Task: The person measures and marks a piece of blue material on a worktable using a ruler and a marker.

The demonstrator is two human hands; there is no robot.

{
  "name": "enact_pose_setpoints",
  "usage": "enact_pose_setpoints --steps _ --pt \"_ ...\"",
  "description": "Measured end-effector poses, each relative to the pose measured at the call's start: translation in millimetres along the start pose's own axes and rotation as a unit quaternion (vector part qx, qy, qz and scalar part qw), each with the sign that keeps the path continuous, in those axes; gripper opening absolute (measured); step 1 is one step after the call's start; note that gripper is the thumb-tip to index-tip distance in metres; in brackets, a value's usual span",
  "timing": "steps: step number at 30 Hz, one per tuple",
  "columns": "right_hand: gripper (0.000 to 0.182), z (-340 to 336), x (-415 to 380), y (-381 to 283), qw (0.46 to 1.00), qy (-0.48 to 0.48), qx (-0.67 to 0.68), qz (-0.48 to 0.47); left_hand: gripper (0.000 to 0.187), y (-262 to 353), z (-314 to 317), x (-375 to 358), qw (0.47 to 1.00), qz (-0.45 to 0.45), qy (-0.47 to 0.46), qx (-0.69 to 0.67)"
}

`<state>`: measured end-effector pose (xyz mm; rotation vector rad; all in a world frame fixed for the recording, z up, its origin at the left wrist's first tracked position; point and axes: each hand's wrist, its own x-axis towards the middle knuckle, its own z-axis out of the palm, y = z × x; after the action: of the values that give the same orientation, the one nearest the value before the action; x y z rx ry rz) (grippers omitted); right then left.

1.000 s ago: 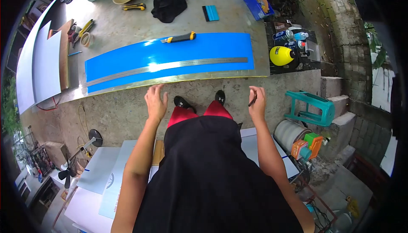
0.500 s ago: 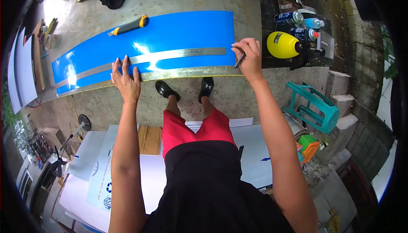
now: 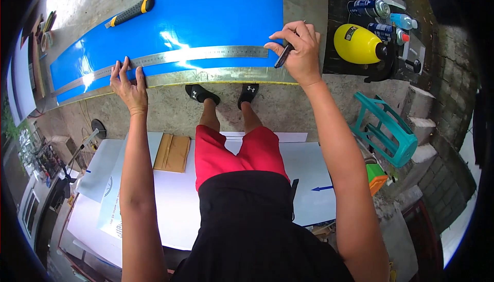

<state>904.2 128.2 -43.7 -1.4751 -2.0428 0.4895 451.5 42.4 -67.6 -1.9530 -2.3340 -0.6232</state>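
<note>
While left hand (image 3: 129, 90) is bracing ruler (image 3: 206, 54), right hand (image 3: 302, 54) is clutching one pen-like tool (image 3: 284, 55)

From the head view, one ruler and one cutter (image 3: 131, 13) are lying on one blue sheet (image 3: 216, 19). Left fingers are splaying, grasping nothing. Alignment is apparently proceeding, calling for steady pressure.

The long blue sheet (image 3: 206, 14), which was glossy with white glare, lay flat on the table (image 3: 307, 4), the thin metal ruler (image 3: 200, 54) rested lengthwise upon it near the edge closest to the person, and the dark pen (image 3: 284, 55) was slanted in the right hand (image 3: 302, 50).
</note>
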Motion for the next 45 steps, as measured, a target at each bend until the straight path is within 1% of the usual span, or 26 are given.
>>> enact_pose_setpoints --steps 2,11,15,17,27,33,45 --pt "0.024 -0.9 0.2 1.0 1.0 -0.009 0.002 -0.006 0.051 1.5 0.6 -0.2 1.0 -0.022 0.001 -0.017" --pt "0.028 2.3 -1.7 2.8 1.0 -0.016 -0.006 0.0 0.051 4.5 -0.7 -0.7 0.999 -0.042 0.001 -0.017" --pt "0.028 1.6 -1.4 2.8 1.0 -0.023 -0.003 -0.002 0.051 2.9 -0.5 -0.5 0.999 -0.041 0.002 -0.013" --pt "0.028 2.0 -1.3 3.0 1.0 -0.019 -0.001 -0.003 0.05 4.1 -1.2 0.4 0.998 -0.05 0.002 -0.05" --pt "0.029 3.6 -2.9 5.4 1.0 -0.016 -0.011 -0.015 0.052 5.1 -0.9 0.5 0.997 -0.057 -0.003 -0.057" --pt "0.029 3.5 -2.9 5.1 1.0 -0.014 -0.006 -0.017 0.051 0.6 0.6 0.1 0.998 -0.047 -0.001 -0.05" --pt "0.029 2.3 -2.9 4.5 1.0 -0.017 -0.005 -0.021 0.051 1.8 0.0 0.5 0.996 -0.073 -0.008 -0.058"
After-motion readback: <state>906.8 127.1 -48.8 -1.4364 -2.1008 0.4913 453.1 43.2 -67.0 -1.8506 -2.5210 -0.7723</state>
